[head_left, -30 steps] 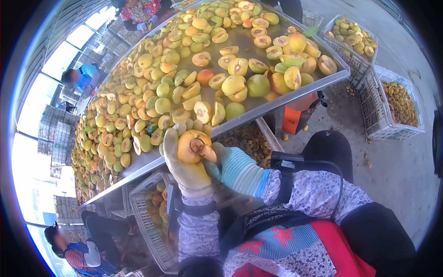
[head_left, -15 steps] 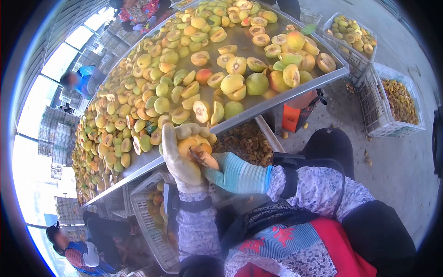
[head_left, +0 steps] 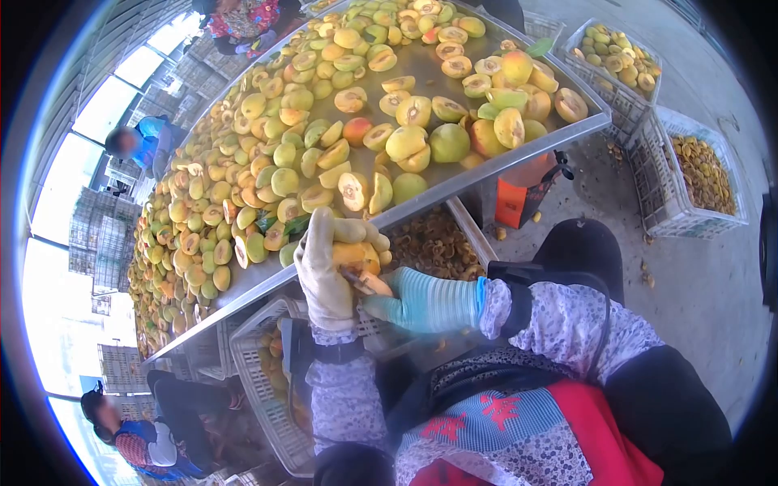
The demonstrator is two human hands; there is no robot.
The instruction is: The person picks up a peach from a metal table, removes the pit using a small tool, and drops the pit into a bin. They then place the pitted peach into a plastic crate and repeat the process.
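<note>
My left hand, in a cream glove, is closed around a yellow-orange peach half just off the table's near edge. My right hand, in a teal striped glove, meets it from the right. Its fingers are closed on a small pitting knife, whose dark blade touches the peach's cut side. The knife's handle is mostly hidden by the glove. Beyond my hands, a metal table bears a heap of whole and halved peaches, some with pits showing.
Below the table's edge sits a bin of brown pits and scraps. A white crate with fruit stands at lower left. Two more crates, one of peaches and one of scraps, stand right. An orange container is under the table; other people work at left.
Both hands have shifted slightly, the left hand tilting and its fingers curling further over the peach half. The knife stays against the fruit.
</note>
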